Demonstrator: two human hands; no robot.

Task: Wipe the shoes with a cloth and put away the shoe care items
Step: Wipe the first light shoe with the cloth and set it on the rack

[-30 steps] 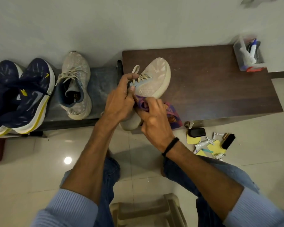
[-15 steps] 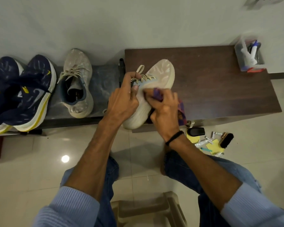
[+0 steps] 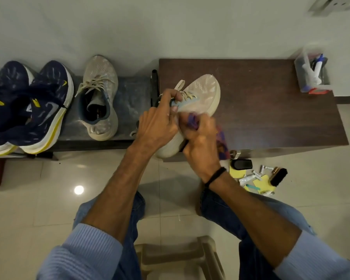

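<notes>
A beige sneaker [image 3: 204,91] lies tilted on the front left corner of the dark wooden cabinet [image 3: 271,110]. My left hand [image 3: 160,124] grips it around the collar and laces. My right hand [image 3: 200,138] presses a purple checked cloth [image 3: 221,140] against the shoe's side; most of the cloth hangs behind that hand. The matching beige sneaker [image 3: 98,98] stands on the low dark shelf [image 3: 133,98] to the left. Shoe care items lie on the floor at the right: a black brush [image 3: 279,176], a black case [image 3: 241,164], small tubes [image 3: 249,177] and yellow cloths [image 3: 261,183].
Two navy sneakers with yellow soles [image 3: 38,106] stand at the far left of the shelf. A clear container [image 3: 311,73] with bottles stands at the cabinet's back right corner. A beige plastic stool [image 3: 178,257] is between my knees. The floor is glossy tile.
My right hand with the cloth has slid along the shoe's side, up toward the toe and then slightly back. The shoe has shifted a little under my left hand.
</notes>
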